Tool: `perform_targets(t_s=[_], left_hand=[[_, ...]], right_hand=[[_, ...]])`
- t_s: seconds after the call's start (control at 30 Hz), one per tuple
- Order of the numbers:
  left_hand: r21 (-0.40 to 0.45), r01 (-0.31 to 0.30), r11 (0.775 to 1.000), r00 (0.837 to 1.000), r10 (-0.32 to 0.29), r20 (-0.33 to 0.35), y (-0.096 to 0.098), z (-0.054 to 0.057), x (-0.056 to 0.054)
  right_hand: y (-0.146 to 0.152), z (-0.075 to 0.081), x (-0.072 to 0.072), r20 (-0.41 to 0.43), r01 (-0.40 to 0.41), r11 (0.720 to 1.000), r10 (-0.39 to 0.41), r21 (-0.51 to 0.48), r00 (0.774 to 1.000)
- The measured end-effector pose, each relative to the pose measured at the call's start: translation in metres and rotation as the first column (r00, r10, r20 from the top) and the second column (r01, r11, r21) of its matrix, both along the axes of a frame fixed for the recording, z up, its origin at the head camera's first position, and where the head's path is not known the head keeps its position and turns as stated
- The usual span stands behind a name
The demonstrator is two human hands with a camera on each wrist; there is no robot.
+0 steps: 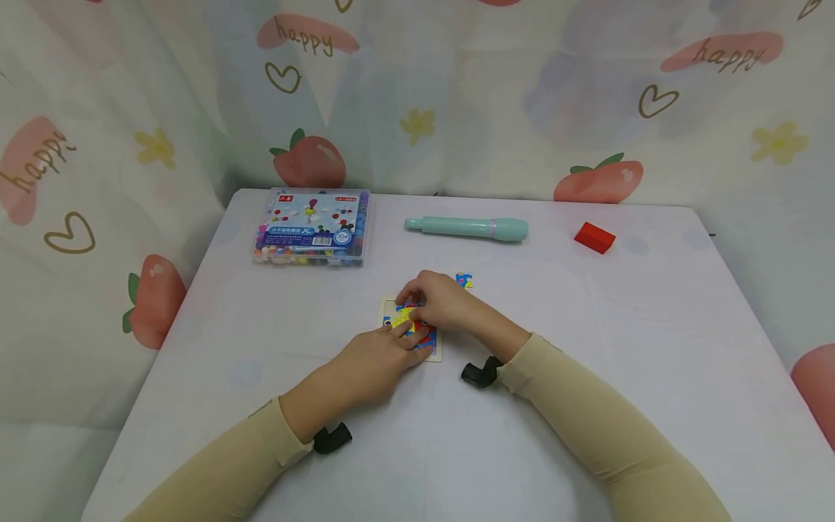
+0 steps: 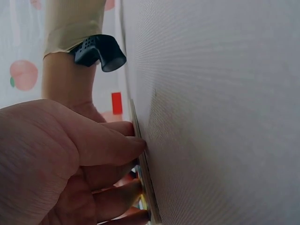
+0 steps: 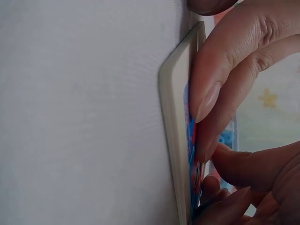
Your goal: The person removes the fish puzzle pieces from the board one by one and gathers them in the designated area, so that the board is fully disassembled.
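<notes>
A small jigsaw puzzle in a cream tray [image 1: 431, 357] lies flat on the table, with yellow, blue and red pieces [image 1: 403, 317]. My left hand [image 1: 372, 362] rests on its near part with straight fingers, and in the left wrist view the thumb [image 2: 119, 145] lies along the tray edge [image 2: 149, 192]. Over the far side of the puzzle my right hand [image 1: 446, 301] bends its fingers and thumb down to the pieces; I cannot tell whether it pinches one. A loose puzzle piece [image 1: 464, 280] lies just beyond the right hand.
At the back left is a clear plastic box [image 1: 313, 228] of colourful beads with a printed label. A mint-green, pen-shaped object [image 1: 466, 228] lies at the back middle, and a red block [image 1: 594, 238] to its right. A patterned curtain hangs behind the white table [image 1: 215, 348].
</notes>
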State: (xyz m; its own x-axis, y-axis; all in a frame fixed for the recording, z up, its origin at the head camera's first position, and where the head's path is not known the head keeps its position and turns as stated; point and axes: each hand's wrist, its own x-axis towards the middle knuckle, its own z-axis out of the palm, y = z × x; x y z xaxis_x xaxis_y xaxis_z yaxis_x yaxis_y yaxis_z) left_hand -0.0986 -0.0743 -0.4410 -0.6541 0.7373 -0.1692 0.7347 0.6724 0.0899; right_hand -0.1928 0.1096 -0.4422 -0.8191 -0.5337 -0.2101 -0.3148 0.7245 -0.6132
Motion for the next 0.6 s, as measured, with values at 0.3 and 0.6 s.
perform_targets(t_s=[0.3, 0.6], left_hand=[[-0.001, -0.001, 1.0, 1.0, 0.001, -0.002, -0.0002, 0.0012, 0.0007], [-0.006, -0.003, 1.0, 1.0, 0.003, -0.005, -0.0002, -0.0011, 0.0004]], right_hand=[[-0.0012, 0.0018, 0.0011, 0.01, -0.019, 1.0, 0.019, 0.016, 1.0], [-0.0028, 0.0014, 0.0037, 0.009, 0.003, 1.0, -0.003, -0.024, 1.0]])
